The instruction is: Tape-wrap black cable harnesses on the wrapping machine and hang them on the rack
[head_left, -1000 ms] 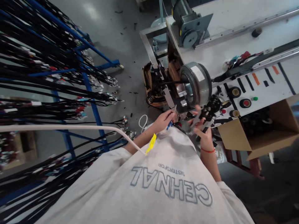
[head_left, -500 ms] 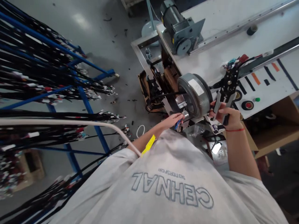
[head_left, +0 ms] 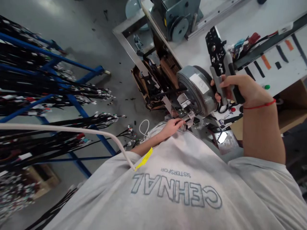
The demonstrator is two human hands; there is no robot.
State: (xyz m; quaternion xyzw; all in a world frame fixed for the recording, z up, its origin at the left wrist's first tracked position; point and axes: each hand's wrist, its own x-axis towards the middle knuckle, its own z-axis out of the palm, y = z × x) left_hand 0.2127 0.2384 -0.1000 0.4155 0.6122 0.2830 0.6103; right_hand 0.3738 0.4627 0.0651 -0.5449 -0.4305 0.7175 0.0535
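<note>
My right hand [head_left: 249,89] is wrapped round the grey and black handles of a pair of wire strippers [head_left: 217,54]. Their black, perforated head points away from me over the bench. Beside those fingers stands a large grey roll [head_left: 208,95] with a white label [head_left: 199,83]. At the bench's near edge, close to my shirt, my left hand [head_left: 171,127] has its fingers pinched together beside small metal and clear parts [head_left: 189,118]. What lies between those fingertips is hidden.
A motor with a pulley [head_left: 179,29] sits at the back of the bench. Blue racks [head_left: 79,107] hung with black wire harnesses fill the left side. A cardboard box [head_left: 294,99] is at the right. A pale hose [head_left: 96,128] crosses to my shoulder.
My right hand has raised the wire strippers up and left over the bench. My left hand has shifted slightly down and left; the blue piece seen at its fingers earlier no longer shows.
</note>
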